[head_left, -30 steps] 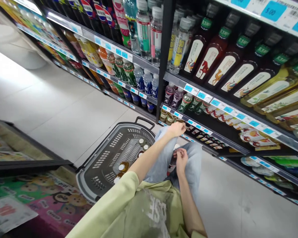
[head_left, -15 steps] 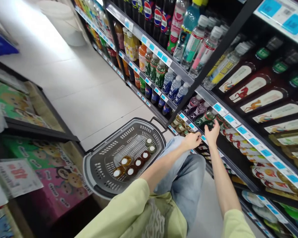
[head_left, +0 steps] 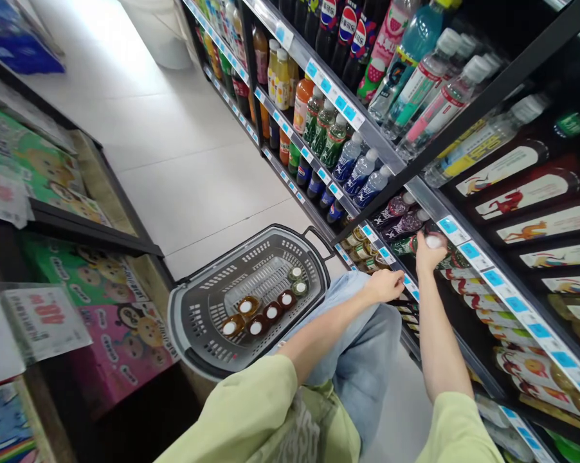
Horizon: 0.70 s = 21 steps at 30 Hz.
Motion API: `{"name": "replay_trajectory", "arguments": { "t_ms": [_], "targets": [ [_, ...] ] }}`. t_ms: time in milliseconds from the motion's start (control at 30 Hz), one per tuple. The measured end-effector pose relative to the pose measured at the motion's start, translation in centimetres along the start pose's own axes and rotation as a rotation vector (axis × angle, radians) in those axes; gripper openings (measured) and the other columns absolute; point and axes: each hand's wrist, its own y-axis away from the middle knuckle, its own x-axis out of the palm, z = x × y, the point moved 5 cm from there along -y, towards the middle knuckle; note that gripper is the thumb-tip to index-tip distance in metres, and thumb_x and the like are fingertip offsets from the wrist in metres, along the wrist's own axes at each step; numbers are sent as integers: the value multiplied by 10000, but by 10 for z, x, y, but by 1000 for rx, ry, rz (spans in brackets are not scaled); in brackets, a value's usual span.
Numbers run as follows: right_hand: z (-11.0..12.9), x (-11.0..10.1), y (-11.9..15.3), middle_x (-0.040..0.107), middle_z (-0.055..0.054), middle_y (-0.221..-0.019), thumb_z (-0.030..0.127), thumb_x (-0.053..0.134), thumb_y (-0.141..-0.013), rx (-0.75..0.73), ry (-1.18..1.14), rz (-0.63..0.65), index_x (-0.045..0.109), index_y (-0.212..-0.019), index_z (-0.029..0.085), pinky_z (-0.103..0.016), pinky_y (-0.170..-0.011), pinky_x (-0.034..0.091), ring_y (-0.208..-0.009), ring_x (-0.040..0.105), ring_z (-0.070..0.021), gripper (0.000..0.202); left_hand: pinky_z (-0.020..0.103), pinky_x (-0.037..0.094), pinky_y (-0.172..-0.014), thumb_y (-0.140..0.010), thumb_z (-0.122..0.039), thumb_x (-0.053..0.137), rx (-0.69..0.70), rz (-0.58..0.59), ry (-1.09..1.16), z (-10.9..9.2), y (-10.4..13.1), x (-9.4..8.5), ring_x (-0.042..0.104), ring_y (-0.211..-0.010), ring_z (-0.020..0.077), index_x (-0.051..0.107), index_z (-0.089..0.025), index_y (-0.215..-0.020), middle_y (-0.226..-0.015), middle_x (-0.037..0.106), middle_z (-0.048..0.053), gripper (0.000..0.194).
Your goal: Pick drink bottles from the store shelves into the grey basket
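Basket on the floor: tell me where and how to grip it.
Probably by the loop handle, on the basket end nearest the left hand, coming from above: the loop juts outward, leaving an open gap to hook through. Drag rather than lift, since raising one end could tip the bottles inside.

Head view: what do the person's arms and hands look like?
Short, loose, pale yellow-green sleeves, no markings visible on them; forearms bare. Left grip and right grip are ungloved hands. No watch or cables visible.
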Motion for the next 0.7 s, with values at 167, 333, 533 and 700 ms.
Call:
{"name": "replay_trajectory", "arguments": {
  "t_ms": [167, 333, 533, 700],
  "targets": [
    [-28, -4, 29, 776, -150, -1105, 780, 759, -721, 170, -269, 7, 692, -1092, 145, -469, -1009, 617, -1053, 751, -304, 738, 341, 604, -874, -966, -254, 549, 19, -16, 2, -1, 2, 0, 776, -937, 243, 732, -248, -1083, -940, 795, 49, 217],
    [-70, -36, 56, 708, -125, -1264, 793, 657, -752, 506, -453, -198, 595, -1089, 254, -588, -956, 633, -1204, 707, -331, 638, 373, 614, -884, -955, -243, 553, -3, -19, -15, 1, 6, 2, 759, -928, 252, 725, -237, -1097, -927, 775, 55, 223],
    [-117, -86, 109, 706, -53, -1044, 717, 409, -843, 747, -819, -164, 534, -949, 312, -612, -877, 639, -1016, 758, -305, 438, 454, 518, -1195, -817, -192, 749, 68, -282, -5, 2, 7, -8, 549, -1403, 311, 540, -178, -1500, -1505, 577, 158, 714],
    [-119, -114, 153, 696, -35, -861, 683, 538, -803, 867, -872, -176, 536, -830, 281, -535, -856, 644, -902, 750, -300, 404, 467, 493, -1239, -741, -147, 826, 182, -93, -141, 1, -4, 7, 437, -1531, 336, 367, -212, -1664, -1683, 395, 162, 1034]
  ]
}}
